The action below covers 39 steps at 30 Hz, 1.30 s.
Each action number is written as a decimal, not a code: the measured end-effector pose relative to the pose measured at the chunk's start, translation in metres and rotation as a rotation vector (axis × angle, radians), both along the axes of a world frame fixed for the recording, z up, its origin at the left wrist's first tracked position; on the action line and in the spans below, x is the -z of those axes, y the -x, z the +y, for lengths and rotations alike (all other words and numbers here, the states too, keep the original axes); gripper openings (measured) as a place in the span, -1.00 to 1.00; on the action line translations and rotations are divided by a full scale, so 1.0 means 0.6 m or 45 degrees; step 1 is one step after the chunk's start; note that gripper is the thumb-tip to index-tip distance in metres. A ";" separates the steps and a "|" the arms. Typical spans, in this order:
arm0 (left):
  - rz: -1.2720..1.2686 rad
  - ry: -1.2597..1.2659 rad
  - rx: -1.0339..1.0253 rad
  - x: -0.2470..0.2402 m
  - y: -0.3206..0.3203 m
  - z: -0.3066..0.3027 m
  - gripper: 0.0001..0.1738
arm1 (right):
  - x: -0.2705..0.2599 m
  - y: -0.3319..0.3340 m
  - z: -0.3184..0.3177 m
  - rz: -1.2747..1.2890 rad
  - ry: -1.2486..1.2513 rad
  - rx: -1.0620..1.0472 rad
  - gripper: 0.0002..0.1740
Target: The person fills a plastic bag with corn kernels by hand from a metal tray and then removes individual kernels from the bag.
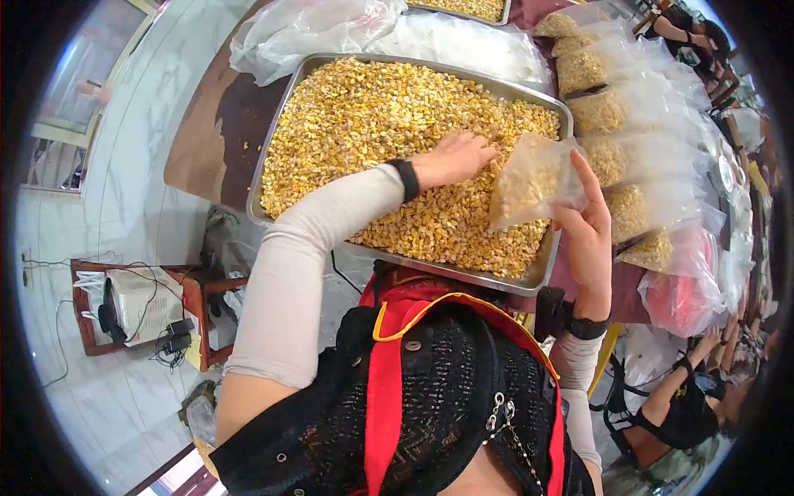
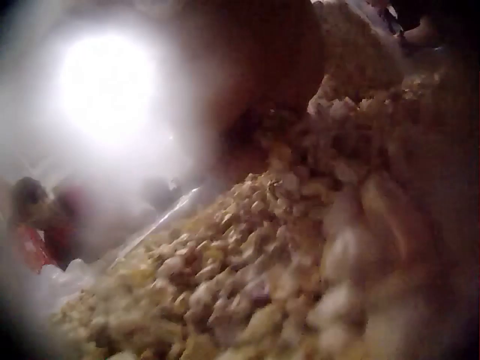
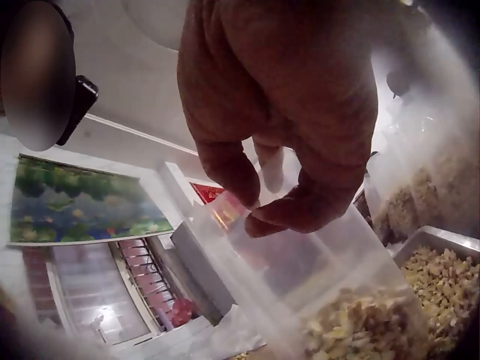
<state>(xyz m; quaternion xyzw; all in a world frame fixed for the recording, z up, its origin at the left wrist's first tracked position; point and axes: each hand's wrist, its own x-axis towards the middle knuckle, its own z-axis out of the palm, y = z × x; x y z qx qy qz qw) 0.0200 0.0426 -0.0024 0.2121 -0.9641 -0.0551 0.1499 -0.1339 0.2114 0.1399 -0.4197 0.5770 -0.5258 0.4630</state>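
Observation:
My left hand (image 1: 455, 159) rests palm down on the yellow corn kernels (image 1: 372, 116) in a metal tray (image 1: 405, 258), fingers toward the bag. In the left wrist view, part of that hand (image 2: 262, 60) is dark above blurred kernels (image 2: 225, 277). Over the tray's right end, my right hand (image 1: 587, 227) holds a clear plastic bag (image 1: 528, 180) partly filled with kernels. The right wrist view shows my right hand (image 3: 281, 105) pinching the upper part of the bag (image 3: 345, 255) between thumb and fingers, with kernels at its bottom.
Several filled clear bags (image 1: 602, 112) stand in a row right of the tray. Plastic sheeting (image 1: 463, 41) lies behind it, near another tray (image 1: 496, 18) of kernels. A pink bag (image 1: 680, 289) is at the right edge. Other people sit farther right.

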 end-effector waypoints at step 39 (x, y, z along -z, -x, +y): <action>1.507 -1.715 0.157 -0.258 0.056 0.098 -0.79 | 0.000 -0.016 -0.017 0.072 0.131 -0.115 -0.20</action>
